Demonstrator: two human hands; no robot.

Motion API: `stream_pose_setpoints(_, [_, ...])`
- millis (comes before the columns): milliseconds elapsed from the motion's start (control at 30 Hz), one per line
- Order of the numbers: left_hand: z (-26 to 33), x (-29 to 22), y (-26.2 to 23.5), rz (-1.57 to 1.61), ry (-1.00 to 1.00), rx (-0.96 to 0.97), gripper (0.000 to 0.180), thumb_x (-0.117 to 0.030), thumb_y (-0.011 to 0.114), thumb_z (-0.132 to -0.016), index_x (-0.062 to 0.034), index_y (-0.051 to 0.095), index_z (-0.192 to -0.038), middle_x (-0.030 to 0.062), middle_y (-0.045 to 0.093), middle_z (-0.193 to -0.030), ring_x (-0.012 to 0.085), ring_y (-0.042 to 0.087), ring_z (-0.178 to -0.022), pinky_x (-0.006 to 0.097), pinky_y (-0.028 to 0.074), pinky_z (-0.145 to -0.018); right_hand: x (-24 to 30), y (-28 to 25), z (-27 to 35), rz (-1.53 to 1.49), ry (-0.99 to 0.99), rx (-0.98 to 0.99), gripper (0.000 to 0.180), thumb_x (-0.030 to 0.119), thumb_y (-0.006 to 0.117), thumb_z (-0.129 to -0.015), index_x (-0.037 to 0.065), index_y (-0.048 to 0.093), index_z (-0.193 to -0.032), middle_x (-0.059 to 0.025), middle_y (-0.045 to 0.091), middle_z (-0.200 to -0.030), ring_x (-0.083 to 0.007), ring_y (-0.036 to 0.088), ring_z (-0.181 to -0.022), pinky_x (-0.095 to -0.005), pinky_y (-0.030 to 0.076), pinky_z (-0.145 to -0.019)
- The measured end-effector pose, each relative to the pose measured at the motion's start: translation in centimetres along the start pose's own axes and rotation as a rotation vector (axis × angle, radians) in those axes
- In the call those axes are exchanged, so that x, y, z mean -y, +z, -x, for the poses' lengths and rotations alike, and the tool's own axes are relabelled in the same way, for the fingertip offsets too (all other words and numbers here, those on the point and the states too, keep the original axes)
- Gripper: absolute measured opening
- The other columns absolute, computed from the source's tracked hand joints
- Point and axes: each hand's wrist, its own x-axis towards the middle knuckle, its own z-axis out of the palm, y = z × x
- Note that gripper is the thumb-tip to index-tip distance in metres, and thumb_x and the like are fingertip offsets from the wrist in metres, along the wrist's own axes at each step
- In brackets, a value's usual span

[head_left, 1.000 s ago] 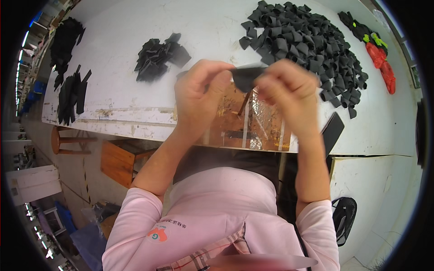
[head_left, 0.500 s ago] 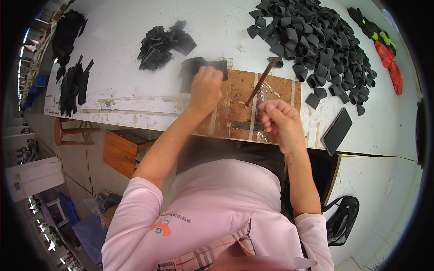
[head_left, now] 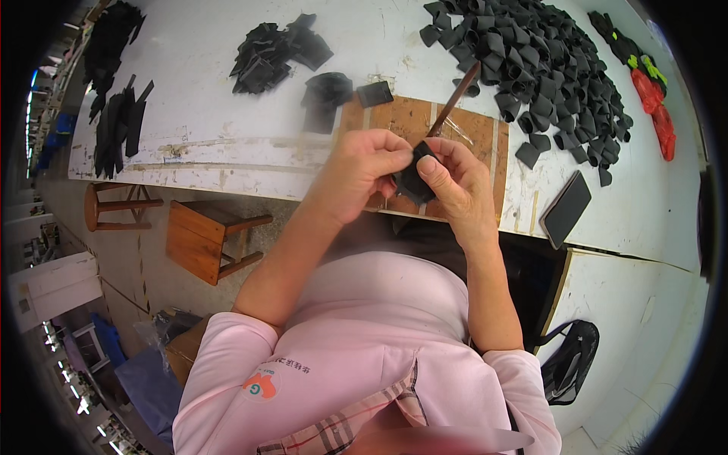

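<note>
— Why are both hands raised off the worktop (head_left: 227, 144) instead of resting on it?

— Probably so the small black piece (head_left: 413, 180) sits close under the eyes. The left hand (head_left: 360, 178) is closed round its left side, thumb and fingers pinching it; the right hand (head_left: 455, 182) grips the other edge, thumb pressed on top. The piece hangs between them, just above the near edge of the wooden board (head_left: 425, 125).

— And the brush-like stick (head_left: 455, 98)?

— It lies slanted across the board, handle toward the big heap of black pieces (head_left: 546, 68), within easy reach of the right hand, I'd judge.

— Why two piles?

— The large heap sits to the right, a smaller stack (head_left: 277, 49) to the left, with a couple of loose pieces (head_left: 334, 95) by the board; that looks like sorting by side, though I can't tell which is which.

— The dark flat slab (head_left: 565, 208)?

— Parked at the worktop's edge, apart from the work.
</note>
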Motion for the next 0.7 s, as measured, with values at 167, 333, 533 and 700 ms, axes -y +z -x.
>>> stream_pose_setpoints(167, [1.5,0.5,2.8,0.184,0.057,-0.014,0.017,-0.018,0.052,-0.084,-0.001,0.055,-0.086,0.0034,0.055,-0.072,0.0067,0.05,-0.056,0.018,0.039,-0.046,-0.1,-1.8,0.3,-0.387,0.278,0.085,0.019,0.019,0.059,-0.081,0.001,0.058,-0.083,-0.0015,0.057,-0.069,-0.0049,0.047,-0.054,-0.0169,0.039,-0.049])
stream_pose_setpoints(333, [2.3,1.4,3.3,0.161,0.171,0.017,0.023,-0.021,0.048,-0.086,0.0003,0.053,-0.093,0.005,0.057,-0.075,0.0076,0.053,-0.061,0.018,0.04,-0.05,0.0,-2.6,0.4,-0.702,0.35,0.074,0.016,0.017,0.054,-0.084,0.001,0.055,-0.083,-0.0059,0.059,-0.076,-0.0113,0.058,-0.066,-0.0218,0.049,-0.062])
stream_pose_setpoints(533, [2.4,1.0,3.5,0.042,0.148,-0.01,0.013,-0.013,0.055,-0.082,-0.001,0.054,-0.086,0.0031,0.056,-0.064,0.0055,0.052,-0.053,0.016,0.039,-0.045,1.0,-2.2,0.9,-0.672,0.403,0.085,0.014,0.015,0.055,-0.084,0.001,0.055,-0.08,-0.0039,0.058,-0.068,-0.0087,0.053,-0.055,-0.0208,0.048,-0.055])
stream_pose_setpoints(700, [2.0,1.2,3.1,-0.035,0.16,-0.024,0.008,-0.008,0.059,-0.079,-0.0007,0.056,-0.081,0.0012,0.055,-0.062,0.0038,0.048,-0.048,0.015,0.037,-0.041,0.0,-2.4,0.8,-0.306,0.27,-0.007,0.015,0.015,0.059,-0.081,0.001,0.057,-0.08,-0.0031,0.057,-0.068,-0.0076,0.049,-0.052,-0.0196,0.042,-0.049])
